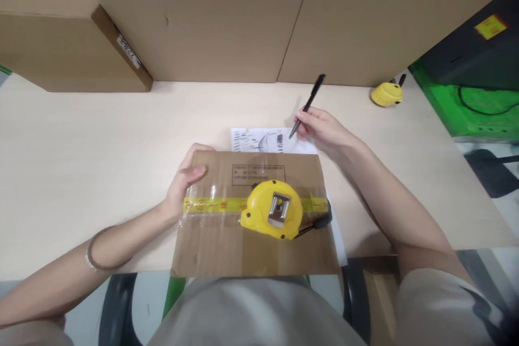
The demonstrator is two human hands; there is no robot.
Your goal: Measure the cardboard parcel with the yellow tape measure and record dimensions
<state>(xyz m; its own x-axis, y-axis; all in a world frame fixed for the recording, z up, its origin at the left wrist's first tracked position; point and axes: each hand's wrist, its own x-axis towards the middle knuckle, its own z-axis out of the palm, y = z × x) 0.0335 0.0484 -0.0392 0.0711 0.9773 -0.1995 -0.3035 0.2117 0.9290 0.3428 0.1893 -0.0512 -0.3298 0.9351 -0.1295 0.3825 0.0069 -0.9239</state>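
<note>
My left hand [187,175] grips the left edge of a taped cardboard box [214,254], its thumb lying on top. On that box rests a yellow tape measure [259,200] with its metal belt clip facing up and a black strap trailing right. Between the fingers of my right hand [320,127] is a black pen [310,100], its tip pointing down just over a white sheet of paper [298,146]. Pen strokes and a dark scribble mark the sheet. The box covers most of the paper; a strip also shows along its right side.
Large cardboard boxes [211,21] stand along the back of the table [73,162], with another carton [60,48] at the left. A second yellow tape measure [386,94] lies at the back right. Beyond the right edge are a dark case [478,54] and a green surface [482,116].
</note>
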